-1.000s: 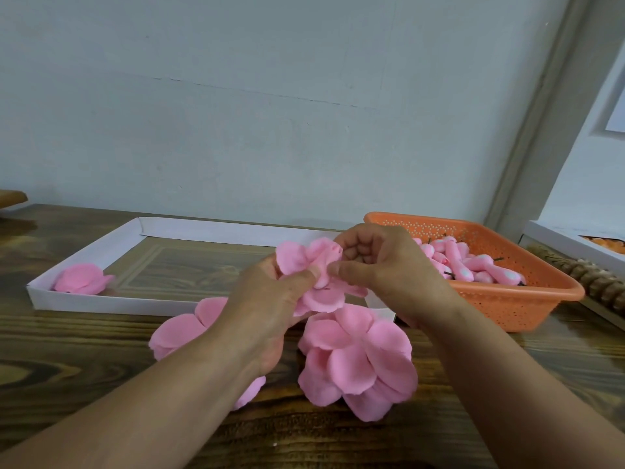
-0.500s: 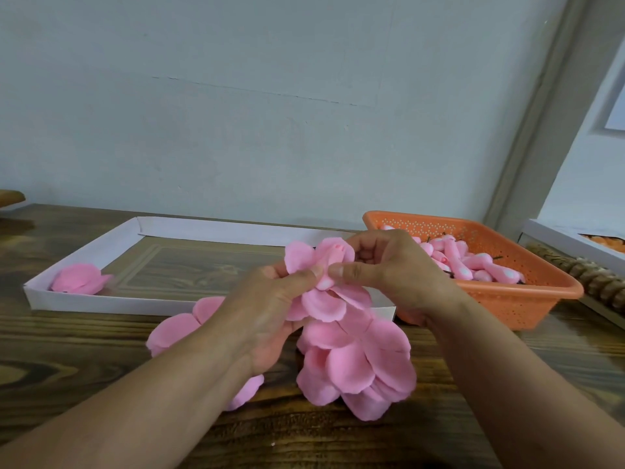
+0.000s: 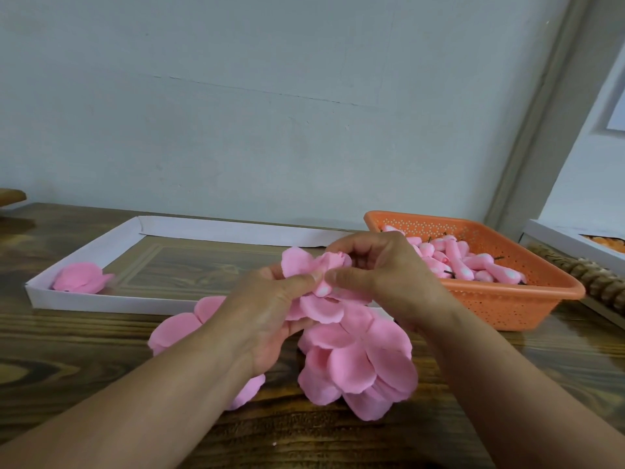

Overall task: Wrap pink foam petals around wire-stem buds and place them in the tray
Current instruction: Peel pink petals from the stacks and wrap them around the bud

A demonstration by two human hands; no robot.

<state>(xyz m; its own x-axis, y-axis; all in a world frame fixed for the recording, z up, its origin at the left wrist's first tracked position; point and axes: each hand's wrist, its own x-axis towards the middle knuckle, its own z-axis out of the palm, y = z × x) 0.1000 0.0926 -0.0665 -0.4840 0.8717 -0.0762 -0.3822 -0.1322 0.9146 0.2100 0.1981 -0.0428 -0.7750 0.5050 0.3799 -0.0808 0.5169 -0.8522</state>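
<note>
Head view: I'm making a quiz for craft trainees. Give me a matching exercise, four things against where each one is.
Things:
1. finished flower
2. wire-stem buds
3. loose petal pile
4. flower being wrapped

Places:
A. in the orange basket
B. on the wooden table, near the person
C. pinched between the left hand and right hand
D. in the white tray

Pairs: 1-D, 2-A, 3-B, 4-C

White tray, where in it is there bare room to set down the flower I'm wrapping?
The white tray is mostly bare: its whole floor right of the finished flower in the near left corner, up to the far wall. It is crowded in front, where both hands hold the flower above the loose petals, and the orange basket borders the right.
</note>
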